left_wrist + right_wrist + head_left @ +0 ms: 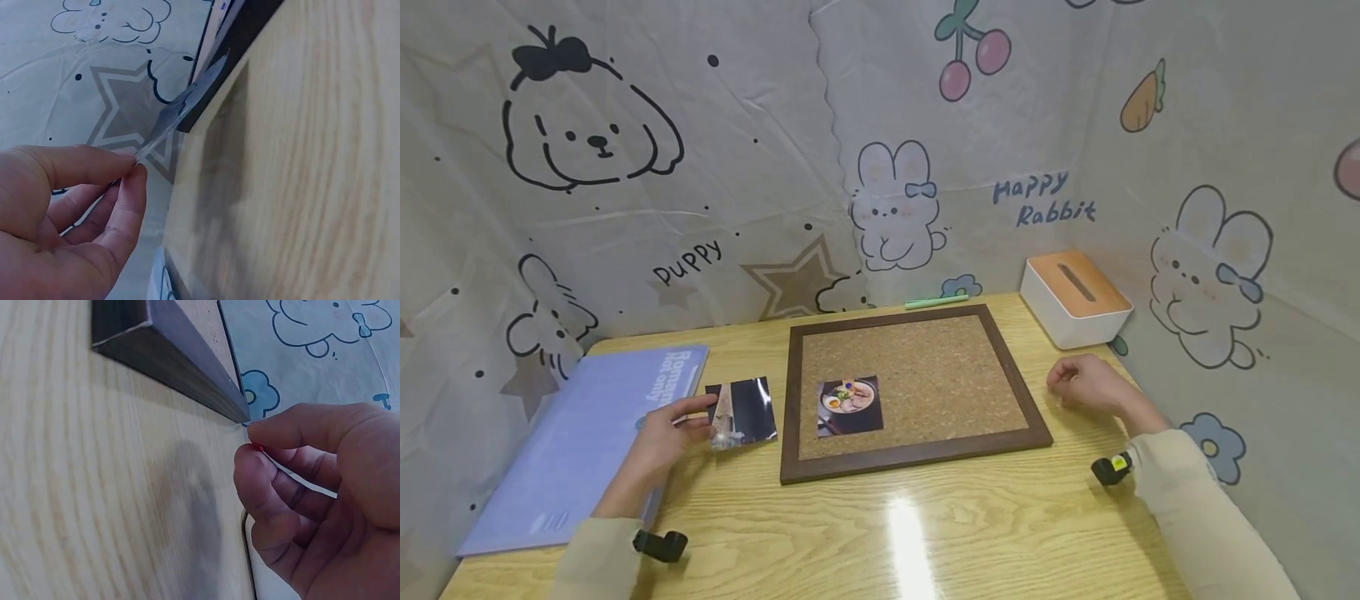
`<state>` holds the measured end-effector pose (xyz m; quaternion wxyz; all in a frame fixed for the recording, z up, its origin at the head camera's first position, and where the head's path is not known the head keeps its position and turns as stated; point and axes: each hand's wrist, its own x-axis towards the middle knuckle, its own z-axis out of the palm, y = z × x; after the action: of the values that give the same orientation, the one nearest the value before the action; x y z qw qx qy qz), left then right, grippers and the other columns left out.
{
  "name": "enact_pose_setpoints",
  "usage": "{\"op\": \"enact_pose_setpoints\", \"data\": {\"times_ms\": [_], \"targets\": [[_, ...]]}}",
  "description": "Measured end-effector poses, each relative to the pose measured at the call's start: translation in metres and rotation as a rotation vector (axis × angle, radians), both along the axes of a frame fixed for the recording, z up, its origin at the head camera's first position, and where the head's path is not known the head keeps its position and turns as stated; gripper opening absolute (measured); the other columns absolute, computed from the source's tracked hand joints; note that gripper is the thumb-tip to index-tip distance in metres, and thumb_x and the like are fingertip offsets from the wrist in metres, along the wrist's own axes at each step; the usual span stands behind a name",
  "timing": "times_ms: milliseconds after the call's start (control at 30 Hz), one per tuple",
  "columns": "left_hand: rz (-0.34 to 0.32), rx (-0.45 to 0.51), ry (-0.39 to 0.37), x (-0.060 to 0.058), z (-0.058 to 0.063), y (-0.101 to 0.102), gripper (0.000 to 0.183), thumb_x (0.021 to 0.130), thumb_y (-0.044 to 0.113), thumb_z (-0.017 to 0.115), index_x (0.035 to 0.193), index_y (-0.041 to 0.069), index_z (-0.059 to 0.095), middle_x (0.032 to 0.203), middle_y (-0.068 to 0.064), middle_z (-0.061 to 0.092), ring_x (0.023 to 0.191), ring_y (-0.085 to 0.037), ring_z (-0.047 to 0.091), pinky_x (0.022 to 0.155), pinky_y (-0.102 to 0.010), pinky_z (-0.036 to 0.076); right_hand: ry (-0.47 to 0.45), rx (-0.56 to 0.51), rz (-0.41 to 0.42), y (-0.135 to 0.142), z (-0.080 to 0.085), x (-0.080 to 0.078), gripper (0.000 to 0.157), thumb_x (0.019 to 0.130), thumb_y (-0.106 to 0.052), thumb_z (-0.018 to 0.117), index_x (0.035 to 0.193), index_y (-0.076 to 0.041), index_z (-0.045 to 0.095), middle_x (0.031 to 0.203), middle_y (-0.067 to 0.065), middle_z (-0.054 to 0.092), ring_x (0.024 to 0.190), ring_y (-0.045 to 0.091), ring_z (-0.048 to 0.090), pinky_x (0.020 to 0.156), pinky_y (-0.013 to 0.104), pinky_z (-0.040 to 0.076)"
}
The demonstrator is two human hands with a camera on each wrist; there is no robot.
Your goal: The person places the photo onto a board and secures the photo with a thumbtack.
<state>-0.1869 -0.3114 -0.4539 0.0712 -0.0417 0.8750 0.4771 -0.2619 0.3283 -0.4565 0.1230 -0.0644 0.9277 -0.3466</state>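
In the head view my left hand [664, 439] pinches the left edge of a glossy photo [748, 414], held above the table beside the corkboard [925, 375]. The left wrist view shows that photo [178, 112] edge-on between thumb and fingertips. My right hand [1092, 385] is off the board's right side. Between its thumb and index finger is a small red pin [258, 447], mostly hidden by the fingertips. A photo of a ramen bowl [850, 421] lies on the cork at left, with a blue pin [848, 385] at its top.
A blue-purple folder [580, 442] lies on the left of the wooden table [820, 533]. Behind the board is a green pen [936, 302]. A white tissue box [1067, 312] with a wooden lid stands at the back right, against the patterned cloth [760, 167].
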Motion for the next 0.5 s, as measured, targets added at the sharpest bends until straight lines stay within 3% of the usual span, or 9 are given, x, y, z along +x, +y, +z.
{"op": "enact_pose_setpoints", "data": {"times_ms": [167,300,400,500], "targets": [[0.016,0.031,0.021,-0.004,0.006,0.002,0.058,0.096,0.016,0.067,0.149,0.008,0.046,0.153,-0.022,0.043,0.133,-0.037,0.051,0.085,-0.015,0.051,0.044,0.033,0.002,-0.002,0.002,-0.002,0.009,0.092,-0.011,0.061,0.092,-0.006,0.069,0.081,0.006,0.069,0.072,0.016,0.058,0.060,0.027,0.045],[-0.003,0.063,0.012,-0.008,0.013,0.007,0.060,0.096,0.024,0.068,0.151,0.014,0.045,0.156,-0.017,0.040,0.137,-0.036,0.048,0.102,-0.033,0.050,0.043,-0.005,0.031,-0.004,0.002,-0.004,0.009,0.093,-0.006,0.061,0.094,-0.003,0.069,0.082,0.010,0.070,0.072,0.020,0.063,0.058,0.028,0.048],[-0.031,0.096,0.010,-0.010,0.017,0.013,0.063,0.095,0.027,0.069,0.152,0.014,0.044,0.158,-0.016,0.038,0.140,-0.038,0.045,0.110,-0.049,0.043,0.036,-0.023,0.046,-0.006,0.003,-0.005,0.009,0.094,-0.008,0.063,0.097,-0.002,0.069,0.085,0.013,0.072,0.074,0.021,0.066,0.059,0.029,0.050],[-0.061,0.126,0.012,-0.013,0.019,0.020,0.064,0.095,0.027,0.070,0.152,0.013,0.043,0.158,-0.017,0.037,0.141,-0.040,0.043,0.112,-0.054,0.040,0.031,-0.031,0.047,-0.008,0.005,-0.007,0.012,0.094,-0.013,0.067,0.099,-0.002,0.067,0.084,0.013,0.071,0.073,0.021,0.067,0.059,0.030,0.050]]}}
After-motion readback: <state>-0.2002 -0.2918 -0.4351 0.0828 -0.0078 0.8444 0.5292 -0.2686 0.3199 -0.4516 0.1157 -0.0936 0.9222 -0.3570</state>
